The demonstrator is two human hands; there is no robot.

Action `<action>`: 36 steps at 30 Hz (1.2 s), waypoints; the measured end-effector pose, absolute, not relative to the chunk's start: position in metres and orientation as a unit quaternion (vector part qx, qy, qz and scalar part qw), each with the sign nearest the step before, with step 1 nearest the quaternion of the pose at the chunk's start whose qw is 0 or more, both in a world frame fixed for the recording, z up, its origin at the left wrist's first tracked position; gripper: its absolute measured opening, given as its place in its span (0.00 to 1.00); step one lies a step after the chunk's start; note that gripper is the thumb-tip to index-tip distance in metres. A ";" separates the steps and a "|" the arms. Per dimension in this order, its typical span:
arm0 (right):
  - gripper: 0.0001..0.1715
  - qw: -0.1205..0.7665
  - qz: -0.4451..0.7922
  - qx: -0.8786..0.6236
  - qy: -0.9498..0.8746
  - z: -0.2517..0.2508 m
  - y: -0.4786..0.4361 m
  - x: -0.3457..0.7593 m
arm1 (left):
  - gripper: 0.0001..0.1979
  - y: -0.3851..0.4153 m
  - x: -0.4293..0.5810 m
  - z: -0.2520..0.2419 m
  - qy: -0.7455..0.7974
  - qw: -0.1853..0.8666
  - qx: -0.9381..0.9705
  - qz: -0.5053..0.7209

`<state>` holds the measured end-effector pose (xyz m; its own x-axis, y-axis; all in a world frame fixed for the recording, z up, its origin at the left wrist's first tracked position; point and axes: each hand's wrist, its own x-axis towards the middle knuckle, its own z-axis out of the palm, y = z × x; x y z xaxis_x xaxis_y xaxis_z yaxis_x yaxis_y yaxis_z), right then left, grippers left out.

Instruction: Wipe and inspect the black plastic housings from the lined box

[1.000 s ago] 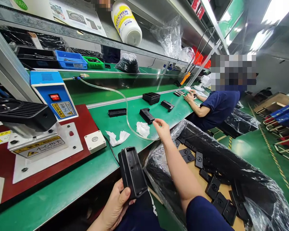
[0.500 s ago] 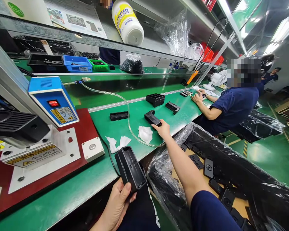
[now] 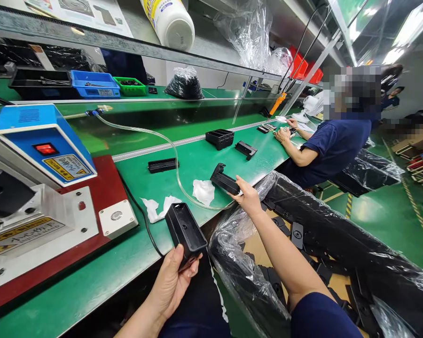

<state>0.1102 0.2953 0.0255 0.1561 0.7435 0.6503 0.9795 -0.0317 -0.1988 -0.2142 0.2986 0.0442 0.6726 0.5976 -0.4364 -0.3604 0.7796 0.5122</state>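
Note:
My left hand is closed around the lower end of a long black plastic housing, its hollow side facing up. Farther right, my right hand grips the near end of a black plastic part with a curved hook at its far end, held over the green bench. Crumpled white wipes lie beside that part, and torn white wipes lie behind the housing. Farther back on the bench are a black tray-shaped part, a slotted black block and another black part.
A blue-topped press machine with a button box stands at left. A clear hose crosses the bench. A plastic-lined bin holding black parts sits at right. A co-worker works farther along.
My right hand has lifted the hooked black part off the bench and tilted it. The left hand still holds the housing, slightly turned. The whole view has shifted a little to the right.

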 end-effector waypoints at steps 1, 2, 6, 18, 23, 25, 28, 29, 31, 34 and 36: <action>0.17 0.313 -0.189 -0.693 -0.621 0.024 0.294 0.113 | 0.23 0.298 -0.214 0.044 0.304 0.893 0.197 0.268; 0.17 0.314 -0.189 -0.693 -0.621 0.022 0.293 0.116 | 0.23 0.298 -0.214 0.044 0.305 0.892 0.198 0.268; 0.17 0.288 -0.194 -0.700 -0.624 0.016 0.289 0.134 | 0.23 0.297 -0.215 0.044 0.307 0.891 0.200 0.268; 0.26 0.262 -0.110 -0.748 -0.600 0.011 0.290 0.179 | 0.23 0.299 -0.213 0.037 0.314 0.896 0.181 0.255; 0.25 0.320 -0.166 -0.778 -0.515 0.021 0.306 0.146 | 0.23 0.300 -0.211 0.038 0.330 0.888 0.186 0.261; 0.21 0.344 -0.189 -0.786 -0.477 0.028 0.318 0.121 | 0.23 0.299 -0.211 0.040 0.342 0.878 0.200 0.268; 0.22 0.320 -0.218 -0.803 -0.453 0.035 0.340 0.088 | 0.24 0.297 -0.212 0.043 0.353 0.869 0.215 0.271; 0.25 0.304 -0.221 -0.813 -0.445 0.036 0.347 0.081 | 0.24 0.297 -0.212 0.044 0.356 0.868 0.219 0.270; 0.25 0.272 -0.207 -0.837 -0.427 0.037 0.361 0.073 | 0.23 0.296 -0.214 0.045 0.357 0.866 0.223 0.269; 0.19 0.241 -0.169 -0.862 -0.412 0.037 0.372 0.075 | 0.22 0.296 -0.216 0.044 0.350 0.868 0.228 0.270; 0.15 0.233 -0.138 -0.860 -0.433 0.040 0.370 0.082 | 0.22 0.296 -0.217 0.044 0.344 0.870 0.228 0.270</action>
<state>0.0820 0.3697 0.0397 0.5879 0.6800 0.4383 0.8082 -0.5171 -0.2818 -0.2171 0.2965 0.0444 0.6185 0.6257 -0.4753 -0.3129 0.7510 0.5815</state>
